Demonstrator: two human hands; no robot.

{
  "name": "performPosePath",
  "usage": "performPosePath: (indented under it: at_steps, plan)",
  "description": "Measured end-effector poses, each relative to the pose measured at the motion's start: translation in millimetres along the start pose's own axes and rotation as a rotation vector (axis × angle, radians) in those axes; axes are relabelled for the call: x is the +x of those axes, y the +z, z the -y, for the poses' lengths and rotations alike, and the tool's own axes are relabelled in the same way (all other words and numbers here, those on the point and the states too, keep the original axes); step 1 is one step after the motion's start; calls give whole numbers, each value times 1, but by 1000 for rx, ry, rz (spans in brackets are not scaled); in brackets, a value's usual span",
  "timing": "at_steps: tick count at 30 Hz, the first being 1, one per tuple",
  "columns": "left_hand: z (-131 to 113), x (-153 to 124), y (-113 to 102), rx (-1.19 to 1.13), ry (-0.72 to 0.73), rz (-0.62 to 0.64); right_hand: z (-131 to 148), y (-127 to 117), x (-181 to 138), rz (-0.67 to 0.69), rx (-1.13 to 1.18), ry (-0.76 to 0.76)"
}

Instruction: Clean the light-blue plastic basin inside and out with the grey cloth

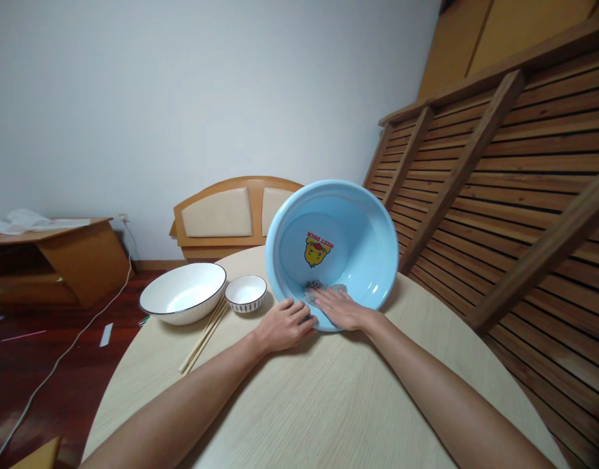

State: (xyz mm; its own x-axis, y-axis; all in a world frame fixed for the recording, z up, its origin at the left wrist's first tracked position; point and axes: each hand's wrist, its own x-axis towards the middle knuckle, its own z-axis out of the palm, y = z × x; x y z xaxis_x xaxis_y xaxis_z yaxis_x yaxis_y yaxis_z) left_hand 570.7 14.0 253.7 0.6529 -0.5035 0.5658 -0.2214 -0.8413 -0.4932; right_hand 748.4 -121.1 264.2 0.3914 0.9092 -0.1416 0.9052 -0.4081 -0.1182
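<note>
A round, pale wood-grain table (pixel 309 404) fills the bottom centre of the frame, and two bare forearms cross it from the lower edge. At centre, the left hand (pixel 287 324) curls its fingers over the near rim of a light-blue, round plastic basin (pixel 362 254). The right hand (pixel 341 309), just right of it, lies flat with fingers extended, pressing a crumpled grey cloth (pixel 309 296) against the basin's lower inner wall. The basin stands tipped on its side, its mouth toward the viewer, showing a yellow duck print upside down.

Left of centre, a bundle of slim, light wooden chopsticks (pixel 204 340) lies slantwise, its far ends between a small white, dark-rimmed bowl with a patterned outside (pixel 245 306) and a large white, dark-rimmed bowl (pixel 201 309).

Beyond the table, a brown slatted wooden panel (pixel 475 195) leans at the right; a cream-padded wooden headboard (pixel 257 208) stands at centre, before a plain whitish wall (pixel 206 91).
</note>
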Motion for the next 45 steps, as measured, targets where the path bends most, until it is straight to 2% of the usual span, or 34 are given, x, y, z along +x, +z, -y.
performPosePath:
  at_steps: [7, 13, 18, 24, 28, 31, 35, 40, 43, 45]
  plan:
    - [3, -1, -2, 13, 7, -1, -5, 0, -2, -70, -24, 62]
    - [5, -5, -2, 26, 1, 12, 4, 13, -37, -119, 14, -105]
    - [5, -5, -2, 15, -1, 21, -5, 19, -60, -142, -21, -123]
    - [4, -6, -1, 2, -14, 45, -20, 0, -39, -93, -83, 49]
    - [4, -4, -1, -12, -14, 14, -20, -14, -19, -50, -100, 136]
    - [4, -4, 0, -24, -14, 22, -15, -15, -5, -52, -88, 157]
    - [4, -5, 1, -25, -18, 23, -4, -8, 5, -49, -60, 116]
    - [4, -5, 1, 1, 0, 51, 10, 0, 4, -72, -34, -65]
    - [5, -5, 0, 11, -5, 50, 7, -2, 0, -82, -51, -108]
    - [4, -5, 0, 6, -8, 32, -2, -5, -2, -84, -79, -70]
